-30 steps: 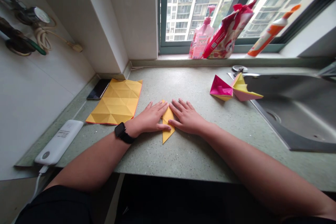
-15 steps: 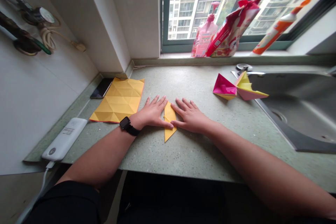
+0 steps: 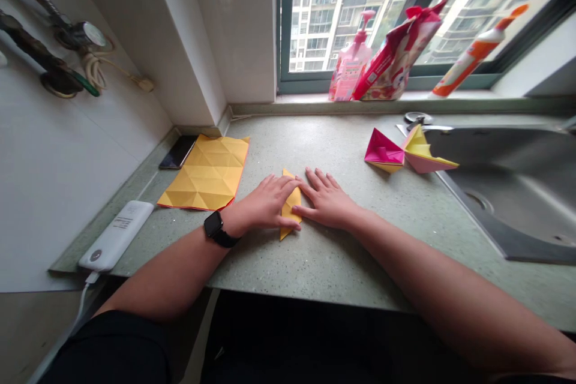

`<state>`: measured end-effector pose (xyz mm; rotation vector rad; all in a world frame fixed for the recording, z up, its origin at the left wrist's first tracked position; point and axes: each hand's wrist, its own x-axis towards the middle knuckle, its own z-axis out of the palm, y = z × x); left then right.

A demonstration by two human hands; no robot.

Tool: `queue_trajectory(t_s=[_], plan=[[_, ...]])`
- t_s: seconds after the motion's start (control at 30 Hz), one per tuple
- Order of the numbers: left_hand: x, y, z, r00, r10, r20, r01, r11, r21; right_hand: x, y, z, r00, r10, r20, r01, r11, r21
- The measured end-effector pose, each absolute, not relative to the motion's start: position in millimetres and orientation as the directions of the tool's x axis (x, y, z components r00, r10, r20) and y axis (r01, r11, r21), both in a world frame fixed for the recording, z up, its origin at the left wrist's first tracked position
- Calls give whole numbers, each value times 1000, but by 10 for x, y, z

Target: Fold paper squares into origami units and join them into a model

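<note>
A small folded piece of orange-yellow paper (image 3: 290, 207) lies on the speckled green counter (image 3: 333, 258). My left hand (image 3: 263, 204), with a black watch on the wrist, lies flat over the paper's left side, fingers stretched out and thumb pressing its lower edge. Flat on the paper's right side rests my right hand (image 3: 328, 201), fingers spread. Only a narrow strip of the paper shows between the two hands, and its pointed tip sticks out toward me.
A creased orange sheet (image 3: 207, 171) and a dark phone (image 3: 177, 152) lie at the left, a white power bank (image 3: 114, 243) nearer the edge. Two folded paper shapes, pink (image 3: 382, 153) and yellow (image 3: 423, 150), sit beside the steel sink (image 3: 508, 186). Bottles and a pouch stand on the windowsill.
My left hand has slid rightward over the folded paper, covering more of it. The right hand has stayed pressed on the paper's right side.
</note>
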<state>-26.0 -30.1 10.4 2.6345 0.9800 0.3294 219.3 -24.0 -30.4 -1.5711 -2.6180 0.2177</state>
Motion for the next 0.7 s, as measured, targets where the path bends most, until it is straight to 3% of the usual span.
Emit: queue_trajectory(t_s=[0.13,0.4,0.57,0.7], plan=[[-239,-309,112,728,683,59,607,-682,408,2171,-198,-322,-390,921,24,904,387,-183],[-259,-283,110,743,655,138,540,-708,455,2149,54,-349,-102,988,117,957,130,-261],[-363,-249,148,805,560,194,426,-775,468,2306,57,-326,-195,937,289,885,295,-359],[-449,-201,256,810,538,232,426,-813,397,2415,13,-281,-295,892,342,821,420,-386]])
